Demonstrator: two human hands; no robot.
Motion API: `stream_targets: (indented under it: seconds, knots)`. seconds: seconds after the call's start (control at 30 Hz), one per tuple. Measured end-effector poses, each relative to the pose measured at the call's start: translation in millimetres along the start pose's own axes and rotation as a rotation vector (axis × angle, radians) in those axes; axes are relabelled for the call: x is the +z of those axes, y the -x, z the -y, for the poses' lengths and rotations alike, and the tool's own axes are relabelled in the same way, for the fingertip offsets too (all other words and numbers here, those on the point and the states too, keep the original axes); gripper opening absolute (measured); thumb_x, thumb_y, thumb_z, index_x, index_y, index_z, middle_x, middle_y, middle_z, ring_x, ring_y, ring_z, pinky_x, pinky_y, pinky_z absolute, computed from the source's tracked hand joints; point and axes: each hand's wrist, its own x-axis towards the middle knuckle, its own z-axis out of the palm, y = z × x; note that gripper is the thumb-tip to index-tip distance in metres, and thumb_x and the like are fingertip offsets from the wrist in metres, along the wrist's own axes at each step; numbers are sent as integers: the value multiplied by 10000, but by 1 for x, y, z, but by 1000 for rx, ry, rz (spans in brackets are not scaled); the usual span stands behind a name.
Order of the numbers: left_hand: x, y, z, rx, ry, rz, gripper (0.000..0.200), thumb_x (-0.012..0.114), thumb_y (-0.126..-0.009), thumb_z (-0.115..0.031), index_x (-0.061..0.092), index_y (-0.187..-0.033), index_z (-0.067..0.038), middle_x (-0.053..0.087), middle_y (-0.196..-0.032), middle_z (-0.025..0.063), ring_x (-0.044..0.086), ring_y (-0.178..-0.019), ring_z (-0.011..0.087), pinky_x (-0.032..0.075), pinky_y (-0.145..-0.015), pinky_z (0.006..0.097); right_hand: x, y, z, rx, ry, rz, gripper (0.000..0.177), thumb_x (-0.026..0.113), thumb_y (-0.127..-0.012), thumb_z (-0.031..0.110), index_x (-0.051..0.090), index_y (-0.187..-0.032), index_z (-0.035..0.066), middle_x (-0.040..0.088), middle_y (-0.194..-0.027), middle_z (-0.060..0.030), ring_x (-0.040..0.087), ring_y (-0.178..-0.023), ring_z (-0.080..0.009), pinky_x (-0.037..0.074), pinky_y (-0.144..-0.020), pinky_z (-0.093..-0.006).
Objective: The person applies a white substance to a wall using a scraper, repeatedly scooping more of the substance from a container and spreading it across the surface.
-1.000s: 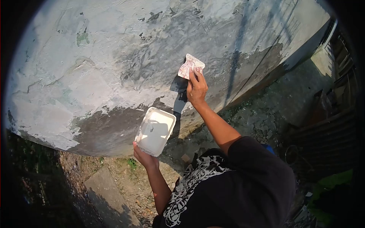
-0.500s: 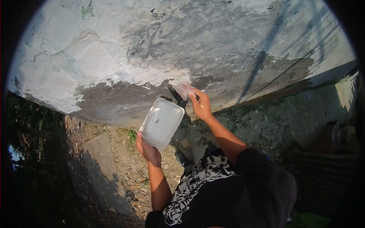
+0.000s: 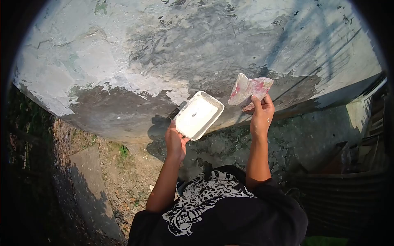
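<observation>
My left hand (image 3: 175, 143) is closed on the lower left edge of a white rectangular plastic tub (image 3: 219, 105). Smooth white putty (image 3: 198, 117) with a small dark speck covers the inside of the tub. In my right hand (image 3: 262, 119), pinched between thumb and fingers, is a flat putty scraper (image 3: 255, 87) smeared with white and pinkish-red stains. The scraper stands up in front of the wall (image 3: 197, 53), right of the tub and apart from it. White coating covers the wall's left part, with grey streaked areas in the middle and bare dark grey patches low down.
Stony ground (image 3: 123, 172) lies below the wall at left, beside a flat slab (image 3: 91, 184). To the right runs a mossy concrete strip (image 3: 303, 131). Corrugated sheeting (image 3: 340, 201) stands at lower right.
My right hand has moved right with the scraper, away from the wall's lower patch, and turned its broad face to view. The tub has shifted right and up and is tilted more.
</observation>
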Motion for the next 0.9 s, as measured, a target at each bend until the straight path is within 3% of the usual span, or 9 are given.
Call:
stream_targets:
  seconds: [0.13, 0.23, 0.33, 0.43, 0.63, 0.77, 0.9]
  knots:
    - [22, -6, 7, -25, 10, 84, 511, 419, -1096, -414, 488, -1352, 23, 592, -1335, 155, 629, -1186, 248, 559, -973, 459, -14, 2, 8, -143, 156, 100, 148, 648, -970, 55, 633, -1097, -18, 695, -982, -47, 614, -819, -74, 503, -687, -254]
    - [40, -15, -4, 4, 47, 121, 508, 426, -1092, -414, 499, -1334, 27, 596, -1329, 154, 630, -1187, 251, 557, -970, 460, -15, 8, 2, -131, 189, 54, 152, 637, -986, 74, 612, -1110, -11, 683, -976, -48, 606, -814, -68, 502, -637, -254]
    - [53, -18, -12, 8, 52, 154, 497, 430, -1089, -406, 508, -1317, 29, 608, -1309, 155, 640, -1171, 261, 562, -951, 477, -8, 19, -3, 48, 127, -103, 164, 613, -1002, 88, 581, -1138, 2, 657, -942, -38, 575, -751, -69, 468, -585, -244]
    - [63, -16, -13, 15, 51, 139, 480, 446, -1086, -395, 518, -1303, 27, 622, -1280, 153, 659, -1128, 260, 582, -907, 469, -1, 22, -20, -91, 131, -109, 129, 613, -999, 85, 580, -1095, 6, 649, -924, -39, 551, -688, -60, 447, -548, -249]
    - [71, -18, -8, 21, -10, 54, 439, 470, -1081, -377, 549, -1258, 17, 659, -1199, 133, 694, -1028, 239, 607, -810, 423, 6, 37, -27, -11, 109, -67, 117, 615, -985, 71, 586, -1078, 6, 639, -917, -30, 540, -699, -55, 440, -567, -248]
    - [72, -16, -9, 66, -57, 10, 418, 471, -1084, -373, 594, -1192, 11, 688, -1111, 110, 696, -997, 208, 597, -792, 396, 4, 40, -36, 33, 167, 6, 158, 615, -957, 42, 601, -1104, -14, 661, -978, -52, 598, -861, -94, 479, -776, -269]
    - [76, -12, -14, 110, -41, -23, 417, 468, -1087, -370, 608, -1165, 15, 691, -1070, 96, 690, -959, 191, 593, -787, 383, 7, 42, -39, 85, 119, 94, 186, 608, -951, 28, 604, -1129, -28, 672, -1027, -66, 607, -947, -109, 467, -876, -280]
